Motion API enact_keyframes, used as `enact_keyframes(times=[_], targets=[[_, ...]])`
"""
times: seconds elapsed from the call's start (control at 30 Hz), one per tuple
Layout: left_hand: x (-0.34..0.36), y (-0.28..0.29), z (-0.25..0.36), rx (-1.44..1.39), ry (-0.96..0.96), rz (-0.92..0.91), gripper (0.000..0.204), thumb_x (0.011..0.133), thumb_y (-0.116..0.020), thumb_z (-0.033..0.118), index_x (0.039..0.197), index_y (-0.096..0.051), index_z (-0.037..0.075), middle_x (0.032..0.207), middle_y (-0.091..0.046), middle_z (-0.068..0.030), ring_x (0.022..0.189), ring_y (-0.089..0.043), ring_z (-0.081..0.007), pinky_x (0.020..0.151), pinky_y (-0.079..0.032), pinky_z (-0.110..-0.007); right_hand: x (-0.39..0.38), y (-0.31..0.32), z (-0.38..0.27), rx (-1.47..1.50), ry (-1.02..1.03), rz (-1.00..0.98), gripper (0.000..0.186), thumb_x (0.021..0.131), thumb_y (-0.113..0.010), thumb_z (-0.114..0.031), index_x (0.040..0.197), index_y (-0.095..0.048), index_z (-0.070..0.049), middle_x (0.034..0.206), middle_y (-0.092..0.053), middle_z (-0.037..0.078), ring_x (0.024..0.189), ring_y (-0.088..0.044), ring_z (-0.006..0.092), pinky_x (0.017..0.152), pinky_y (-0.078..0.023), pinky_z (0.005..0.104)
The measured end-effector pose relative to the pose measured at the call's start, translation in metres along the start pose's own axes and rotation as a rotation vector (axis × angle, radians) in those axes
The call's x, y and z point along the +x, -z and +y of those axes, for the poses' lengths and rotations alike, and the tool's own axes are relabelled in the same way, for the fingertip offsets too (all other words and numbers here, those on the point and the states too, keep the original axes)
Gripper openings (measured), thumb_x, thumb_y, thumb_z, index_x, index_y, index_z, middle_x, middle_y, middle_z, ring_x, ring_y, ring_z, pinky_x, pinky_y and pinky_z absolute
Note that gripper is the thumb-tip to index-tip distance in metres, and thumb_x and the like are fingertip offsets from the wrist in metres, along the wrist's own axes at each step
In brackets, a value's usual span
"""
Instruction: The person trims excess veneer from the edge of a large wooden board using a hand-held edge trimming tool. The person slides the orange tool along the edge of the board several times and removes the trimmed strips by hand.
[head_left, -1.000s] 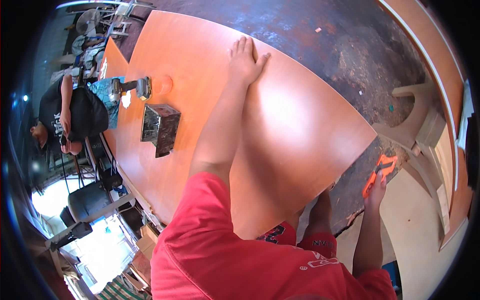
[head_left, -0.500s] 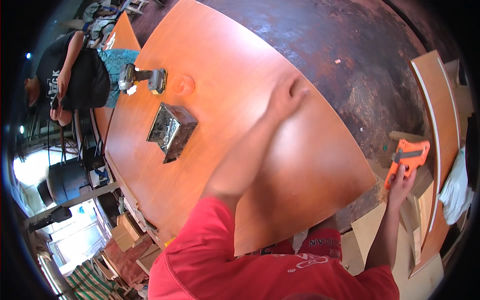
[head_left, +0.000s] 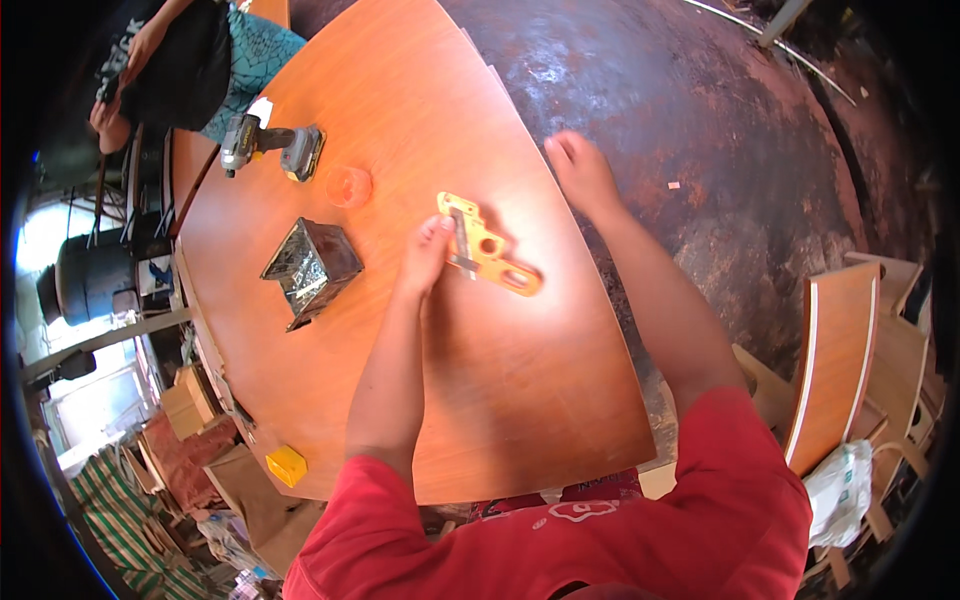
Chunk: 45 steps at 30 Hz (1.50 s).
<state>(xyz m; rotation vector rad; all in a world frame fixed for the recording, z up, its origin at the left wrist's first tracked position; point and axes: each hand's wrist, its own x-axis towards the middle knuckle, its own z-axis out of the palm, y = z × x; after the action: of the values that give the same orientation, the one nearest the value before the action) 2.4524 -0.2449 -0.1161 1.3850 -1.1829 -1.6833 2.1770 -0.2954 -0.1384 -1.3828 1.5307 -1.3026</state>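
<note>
My left hand (head_left: 426, 256) is closed on one end of an orange plastic jig (head_left: 490, 250) with holes, a slot and a dark metal strip. The jig is above the broad orange-brown wooden panel (head_left: 520, 400). Beyond the panel's right edge, over the floor, my right hand (head_left: 584, 176) has its fingers curled in, and nothing shows in them. A cordless drill (head_left: 272, 146) lies on the panel's far left part. Near it are a round orange translucent piece (head_left: 348, 187) and an angular, dark, shiny metal piece (head_left: 318, 265).
A yellow block-like object (head_left: 287, 466) sits at the panel's near left corner. Another person (head_left: 180, 80) stands at the far left. To the right are a white-edged board (head_left: 832, 350), a white plastic bag (head_left: 840, 490) and wood pieces. Cardboard boxes (head_left: 190, 400) stand at left.
The jig has passed from my right hand to my left and come over the panel. My right hand has swung forward past the panel's edge. The view has shifted.
</note>
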Motion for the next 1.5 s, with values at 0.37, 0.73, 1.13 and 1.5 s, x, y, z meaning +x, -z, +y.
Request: enact_keyframes(times=[0.37,0.73,1.13,1.5], targets=[[0.021,0.001,-0.022,0.237,-0.116,0.253,0.037,0.102,-0.050,0.031,0.091,-0.065,-0.001,0.076,-0.063,0.0015,0.066,-0.052,-0.0048,0.060,-0.043,-0.021,0.132,-0.055,0.043,0.360,-0.646,-0.404,0.020,0.086,-0.069,-0.024,0.086,-0.063,-0.005,0.073,-0.061,0.000,0.060,-0.052,0.0078,0.053,-0.042,0.0240],[0.024,-0.006,-0.017,0.177,-0.104,0.265,0.032,0.099,-0.052,0.023,0.083,-0.065,-0.001,0.069,-0.060,0.0021,0.064,-0.051,-0.0045,0.058,-0.042,-0.022,0.139,-0.045,0.052,0.514,-0.746,-0.457,0.019,0.088,-0.068,-0.022,0.094,-0.062,-0.005,0.077,-0.062,-0.002,0.063,-0.055,0.0066,0.054,-0.044,0.0226],[0.033,0.000,-0.009,0.353,0.007,0.279,0.038,0.098,-0.052,0.028,0.076,-0.063,-0.001,0.063,-0.056,-0.0002,0.060,-0.048,-0.0070,0.057,-0.041,-0.026,0.135,-0.051,0.043,0.524,-0.746,-0.450,0.017,0.090,-0.065,-0.024,0.093,-0.062,-0.008,0.073,-0.062,-0.004,0.061,-0.056,0.0045,0.054,-0.046,0.0210],[0.051,-0.001,0.017,0.347,0.318,0.296,0.046,0.094,-0.054,0.041,0.071,-0.066,0.003,0.060,-0.059,-0.0040,0.050,-0.053,-0.0129,0.046,-0.044,-0.029,0.137,-0.056,0.042,0.479,-0.722,-0.412,0.017,0.090,-0.064,-0.029,0.085,-0.061,-0.013,0.067,-0.054,-0.008,0.055,-0.046,0.0030,0.050,-0.037,0.0216]])
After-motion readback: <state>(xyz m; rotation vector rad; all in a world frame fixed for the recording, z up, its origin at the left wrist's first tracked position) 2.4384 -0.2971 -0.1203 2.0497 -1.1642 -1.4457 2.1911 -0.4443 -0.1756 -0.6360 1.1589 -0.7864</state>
